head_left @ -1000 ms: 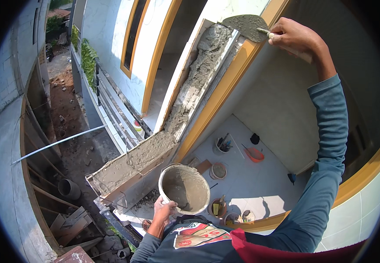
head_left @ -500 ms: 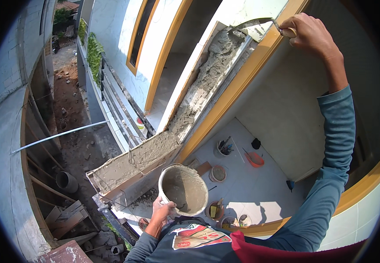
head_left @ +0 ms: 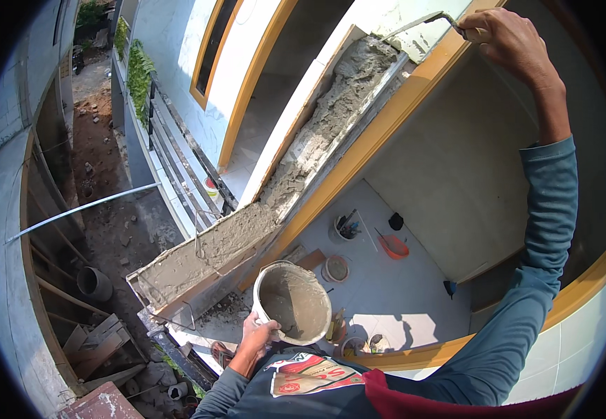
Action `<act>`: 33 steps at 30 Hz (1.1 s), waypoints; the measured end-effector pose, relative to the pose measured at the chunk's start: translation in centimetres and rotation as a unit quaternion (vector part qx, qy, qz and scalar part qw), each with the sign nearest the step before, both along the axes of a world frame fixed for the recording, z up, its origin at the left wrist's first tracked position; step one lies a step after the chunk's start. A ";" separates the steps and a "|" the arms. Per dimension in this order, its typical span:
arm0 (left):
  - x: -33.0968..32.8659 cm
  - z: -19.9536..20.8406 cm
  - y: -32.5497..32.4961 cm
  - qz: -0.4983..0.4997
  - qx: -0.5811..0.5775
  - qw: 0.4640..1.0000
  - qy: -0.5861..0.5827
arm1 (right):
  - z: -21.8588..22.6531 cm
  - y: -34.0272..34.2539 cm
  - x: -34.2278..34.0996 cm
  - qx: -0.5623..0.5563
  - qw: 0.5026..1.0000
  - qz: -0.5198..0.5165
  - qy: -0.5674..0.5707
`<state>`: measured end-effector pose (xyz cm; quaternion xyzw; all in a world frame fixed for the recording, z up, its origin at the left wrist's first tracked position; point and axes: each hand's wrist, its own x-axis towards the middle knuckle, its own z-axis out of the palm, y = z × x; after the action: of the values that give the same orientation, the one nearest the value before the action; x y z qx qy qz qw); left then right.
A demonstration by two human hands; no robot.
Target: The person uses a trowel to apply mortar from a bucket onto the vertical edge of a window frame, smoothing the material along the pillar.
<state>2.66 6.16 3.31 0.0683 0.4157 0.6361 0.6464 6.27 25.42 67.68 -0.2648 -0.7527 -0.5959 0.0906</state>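
At the upper right, my right hand [head_left: 516,43] is closed round the handle of a trowel [head_left: 415,25]. Its blade, seen nearly edge-on, reaches left to the far end of a strip of wet grey mortar [head_left: 348,91]; whether it touches is hard to tell. That mortar lies in a long trough of boards on top of the wall. My left hand [head_left: 257,336] grips the near left rim of a pale bucket [head_left: 313,297], thumb over the edge. Grey mortar coats the bucket's inside, and some lies at the bottom.
A second board-edged mortar strip [head_left: 191,258] runs toward the lower left. An orange door frame [head_left: 359,153] borders the wall. On the tiled floor below stand an orange basin [head_left: 393,246] and several small buckets. A metal railing [head_left: 184,150] and a deep, narrow alley lie left.
The trowel and my right hand have moved slightly right and up in view, and the blade shows thinner. The scene has shifted a little left. My left hand keeps its grip on the bucket.
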 end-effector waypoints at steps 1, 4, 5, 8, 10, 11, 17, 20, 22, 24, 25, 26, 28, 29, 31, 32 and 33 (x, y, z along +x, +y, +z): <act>-0.1 -0.3 0.1 0.002 -0.001 1.000 0.002 | -0.2 0.7 -0.3 0.012 1.000 0.000 0.003; -0.3 -0.7 0.1 -0.012 -0.009 1.000 0.015 | -0.4 1.3 -0.3 0.012 1.000 -0.015 -0.004; -0.5 -0.5 0.1 -0.017 -0.013 1.000 0.023 | -0.3 1.4 -0.1 0.013 1.000 -0.016 -0.010; -0.9 1.3 -0.1 -0.016 -0.018 0.999 0.023 | 0.9 0.6 0.5 0.013 0.999 -0.019 -0.026; -1.0 1.9 0.2 -0.017 -0.017 1.000 0.013 | 1.1 -0.9 0.6 0.011 0.999 -0.033 -0.029; -1.1 2.0 0.2 -0.016 -0.014 1.000 0.014 | 0.1 -2.6 0.0 0.005 0.999 -0.034 -0.015; -1.3 1.2 0.1 0.011 -0.008 1.000 0.016 | -2.5 -3.2 -3.6 -0.121 0.978 -0.083 0.151; -1.1 1.3 0.2 0.003 -0.006 1.000 0.020 | -0.9 0.0 -0.8 -0.056 0.997 -0.032 0.046; -1.0 1.3 0.1 -0.001 -0.006 1.000 0.022 | -0.2 0.1 -0.2 -0.034 0.999 -0.015 0.019; -1.2 1.4 0.0 0.007 -0.012 1.000 0.006 | 0.1 0.2 -0.1 -0.027 1.000 0.000 0.006; -1.2 1.0 0.0 0.010 -0.014 1.000 0.006 | 0.1 0.2 -0.2 -0.024 1.000 0.005 0.002; -1.0 0.7 0.1 0.007 -0.011 1.000 0.005 | 0.2 0.1 -0.1 -0.021 1.000 0.005 0.002; -1.0 0.5 0.1 0.004 -0.009 1.000 0.004 | 0.1 0.0 -0.1 -0.020 1.000 0.005 0.003; -1.0 0.6 0.0 0.000 -0.010 1.000 0.009 | -0.1 0.2 -0.2 -0.018 1.000 0.005 0.006; -1.1 1.0 0.0 -0.002 -0.011 1.000 0.016 | -0.6 1.1 -0.6 -0.017 1.000 0.001 0.015; -1.1 1.3 -0.1 0.007 -0.008 1.000 0.007 | -1.0 1.4 -0.8 -0.018 1.000 -0.002 0.018; -1.2 1.4 -0.2 0.017 -0.004 1.000 -0.002 | -1.2 1.7 -0.8 -0.017 1.000 -0.002 0.019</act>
<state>1.45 5.97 4.71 0.0573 0.4185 0.6454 0.6364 5.44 27.15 66.44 -0.2794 -0.7602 -0.5781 0.0995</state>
